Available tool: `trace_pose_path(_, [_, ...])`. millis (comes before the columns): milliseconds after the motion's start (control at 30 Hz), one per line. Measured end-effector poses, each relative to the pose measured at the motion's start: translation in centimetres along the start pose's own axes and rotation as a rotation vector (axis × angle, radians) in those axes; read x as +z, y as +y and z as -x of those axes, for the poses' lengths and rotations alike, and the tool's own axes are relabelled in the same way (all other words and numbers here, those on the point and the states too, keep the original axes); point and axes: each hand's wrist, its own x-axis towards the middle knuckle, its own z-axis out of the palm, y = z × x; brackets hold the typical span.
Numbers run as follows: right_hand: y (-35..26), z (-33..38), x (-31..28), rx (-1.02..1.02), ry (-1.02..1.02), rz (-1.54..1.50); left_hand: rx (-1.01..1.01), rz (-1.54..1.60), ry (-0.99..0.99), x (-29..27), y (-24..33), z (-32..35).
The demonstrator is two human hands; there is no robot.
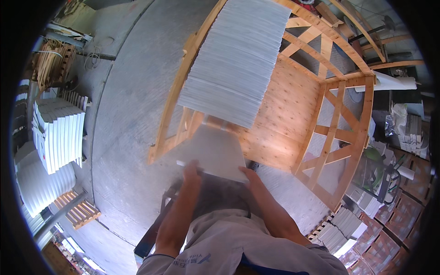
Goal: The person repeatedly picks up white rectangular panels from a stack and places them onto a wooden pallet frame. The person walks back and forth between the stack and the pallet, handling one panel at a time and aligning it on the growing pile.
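A flat, pale grey slab [215, 149] lies in front of me, between my body and an open wooden crate [293, 107]. My left hand [191, 172] is closed on its near left corner, slightly blurred. At the near right corner my right hand [249, 175] grips the slab's edge, fingers partly hidden. Close to my left hand a short white strip [181, 163] juts out; I cannot make out what it is. Inside the crate, a long row of thin grey slabs [238, 59] stands on edge, packed tightly together. The held slab's far end reaches the crate's near side.
A dark stand [153, 227] sits below the slab, beside my left forearm. White panels [59, 133] are stacked at the left, near a wooden pallet [75, 208]. At the right are a green machine [373, 167] and brown boxes [385, 250]. Crate rails rise around its floor.
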Motion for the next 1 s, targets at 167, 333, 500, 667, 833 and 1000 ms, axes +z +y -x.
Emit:
trace_pose_path(167, [-3.6, 2.1, 4.6, -0.042, 0.069, 0.002, -0.254, 0.047, 0.036, 2.3, 4.2, -1.6])
trace_pose_path(333, [-5.6, 0.7, 6.2, -0.08, 0.054, -0.09, -0.08, -0.186, -0.19, 2.0, 5.4, -4.5])
trace_pose_path(500, [-5.3, -4.6, 6.1, -0.045, -0.039, -0.287, 0.012, -0.219, -0.261, 0.7, 3.9, -9.0])
trace_pose_path(667, [-4.7, -6.2, 6.3, -0.282, -0.1, -0.121, -0.292, 0.172, -0.021, 1.6, 5.1, -9.1])
trace_pose_path(833, [-6.0, -4.9, 7.2, -0.095, 0.019, -0.152, -0.148, -0.052, -0.034, 3.6, 7.0, -7.2])
trace_pose_path(1000, [-7.0, -3.6, 7.3, -0.119, -0.109, -0.366, -0.224, 0.027, -0.049, 6.3, 9.8, -5.1])
